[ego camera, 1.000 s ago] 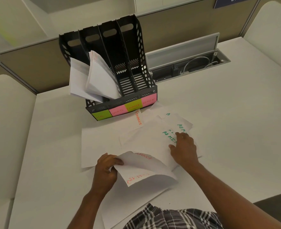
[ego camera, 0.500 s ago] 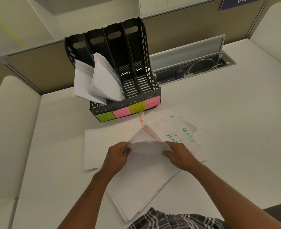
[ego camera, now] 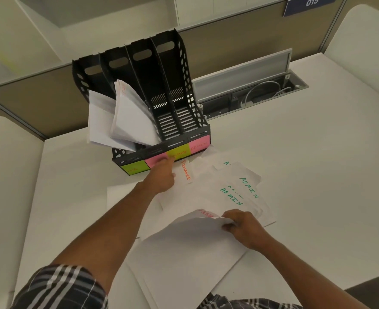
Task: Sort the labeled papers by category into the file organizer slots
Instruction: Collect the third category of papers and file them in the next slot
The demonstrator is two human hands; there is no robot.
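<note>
White papers (ego camera: 190,248) pinched in the right hand (ego camera: 243,226).

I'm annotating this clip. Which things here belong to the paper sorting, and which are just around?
Belongs: file organizer, its slot labels, filed papers, loose labeled papers, left hand, right hand.
Around: cable tray, sign 015.

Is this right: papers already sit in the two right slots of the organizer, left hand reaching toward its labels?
Not quite. In the head view the filed papers sit in the organizer's two left slots; the right two are empty. The left hand does reach toward the labels.
</note>
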